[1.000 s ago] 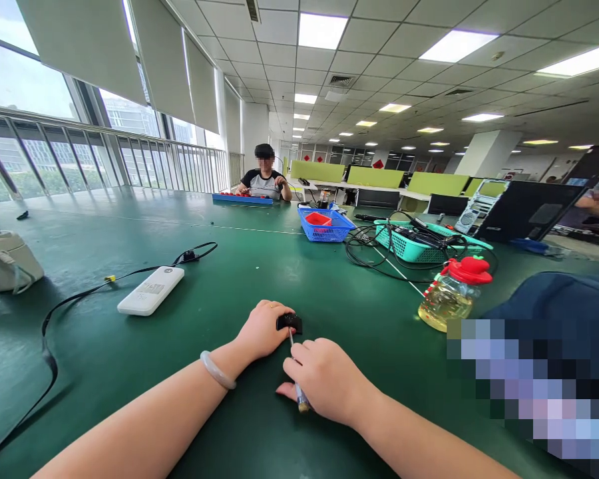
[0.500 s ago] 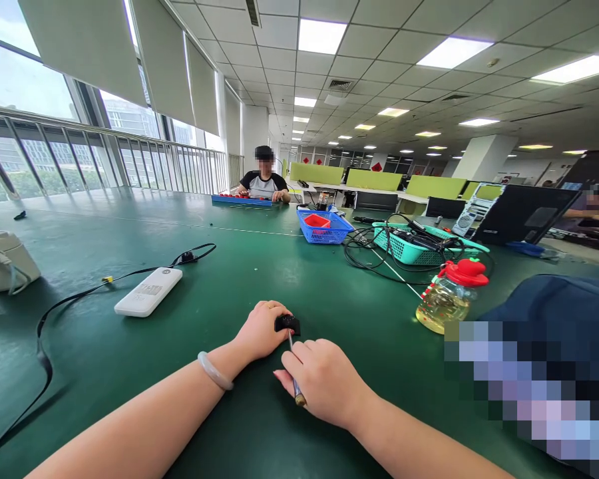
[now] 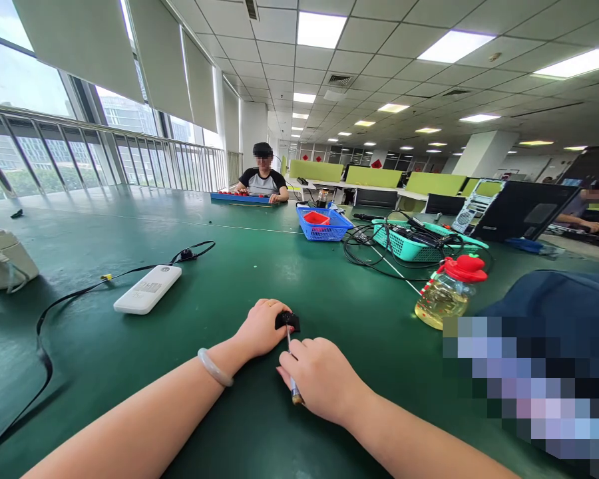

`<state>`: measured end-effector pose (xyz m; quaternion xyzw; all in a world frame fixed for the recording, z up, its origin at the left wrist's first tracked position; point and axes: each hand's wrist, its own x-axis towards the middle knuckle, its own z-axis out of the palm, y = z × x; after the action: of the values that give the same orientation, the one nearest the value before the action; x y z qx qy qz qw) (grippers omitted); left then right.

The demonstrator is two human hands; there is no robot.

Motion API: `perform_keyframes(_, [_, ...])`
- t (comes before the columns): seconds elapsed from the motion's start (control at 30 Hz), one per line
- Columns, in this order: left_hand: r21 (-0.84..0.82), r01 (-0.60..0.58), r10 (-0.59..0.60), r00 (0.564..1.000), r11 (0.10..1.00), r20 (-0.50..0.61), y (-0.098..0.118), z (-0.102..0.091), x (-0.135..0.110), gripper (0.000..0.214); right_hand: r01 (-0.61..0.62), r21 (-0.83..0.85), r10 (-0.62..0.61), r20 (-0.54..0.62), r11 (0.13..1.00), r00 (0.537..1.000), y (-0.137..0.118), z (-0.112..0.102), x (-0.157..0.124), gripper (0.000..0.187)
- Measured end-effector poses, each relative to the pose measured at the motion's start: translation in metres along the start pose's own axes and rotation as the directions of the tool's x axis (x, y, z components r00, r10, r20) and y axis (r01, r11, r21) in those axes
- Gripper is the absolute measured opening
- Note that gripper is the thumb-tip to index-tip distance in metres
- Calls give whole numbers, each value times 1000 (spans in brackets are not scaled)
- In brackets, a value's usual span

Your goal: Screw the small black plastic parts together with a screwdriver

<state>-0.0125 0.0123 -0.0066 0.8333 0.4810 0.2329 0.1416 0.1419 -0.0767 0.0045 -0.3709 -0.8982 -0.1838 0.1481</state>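
Black part (image 3: 289, 320), small, at centre of view, clamped at its left end by left hand (image 3: 263, 327), fingers and thumb together on it. Cannot tell if resting on green tabletop (image 3: 249, 426) or slightly raised. Right hand (image 3: 322, 378) closed round screwdriver (image 3: 295, 387), handle end poking out below palm, thin shaft pointing away, up to near side of that part. Tip too small to make out; cannot tell if touching.

Pale bracelet (image 3: 214, 368) on left wrist. To the left: white power bank (image 3: 148, 290), dark strap (image 3: 46, 359) running past it, off-white bag (image 3: 4, 259) at frame edge. To the right: red-lidded bottle (image 3: 442, 303) with yellow liquid, near dark blue fabric (image 3: 559, 299). Farther back: blue basket (image 3: 324, 233) with red container (image 3: 316, 218) inside, teal basket (image 3: 406, 250) heaped with black cables. Across the table: seated person (image 3: 263, 178) behind blue tray (image 3: 243, 199) of red items.
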Motion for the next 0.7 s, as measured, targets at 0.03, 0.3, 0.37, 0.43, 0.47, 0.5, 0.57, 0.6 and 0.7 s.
perform_keyframes(0.03, [3, 1, -1, 1000, 1000, 2, 0, 0, 0, 23, -6, 5, 6, -15, 1000, 1000, 0, 1, 0, 18])
perform_keyframes(0.3, [-3, 10, -10, 1000, 1000, 20, -1, 1, 1, 24, -45, 43, 48, -83, 998, 995, 2, 4, -1, 23])
perform_keyframes(0.37, [-2, 11, -11, 1000, 1000, 21, -2, 1, 1, 25, -49, 45, 53, -94, 998, 994, 1, 4, -1, 23])
perform_keyframes(0.43, [0, 10, -10, 1000, 1000, 19, -2, 1, 0, 25, -50, 46, 54, -97, 998, 994, 2, 3, -1, 23])
perform_keyframes(0.47, [-1, 10, -10, 1000, 1000, 19, -2, 1, 0, 25, -51, 46, 55, -95, 998, 994, 2, 3, -1, 23])
perform_keyframes(0.5, [-1, 10, -10, 1000, 1000, 20, -2, 1, 0, 25, -51, 45, 55, -91, 998, 994, 2, 2, -1, 23])
perform_keyframes(0.57, [0, 11, -11, 1000, 1000, 22, -2, 0, 0, 26, -46, 41, 49, -81, 998, 995, 2, 2, 0, 23])
perform_keyframes(0.6, [-1, 11, -11, 1000, 1000, 24, -2, 0, 0, 26, -43, 39, 45, -73, 998, 996, 2, 2, 0, 22])
perform_keyframes(0.7, [-3, 12, -12, 999, 1000, 33, -1, 0, 0, 28, -45, 41, 46, -30, 998, 998, 2, 1, 0, 20])
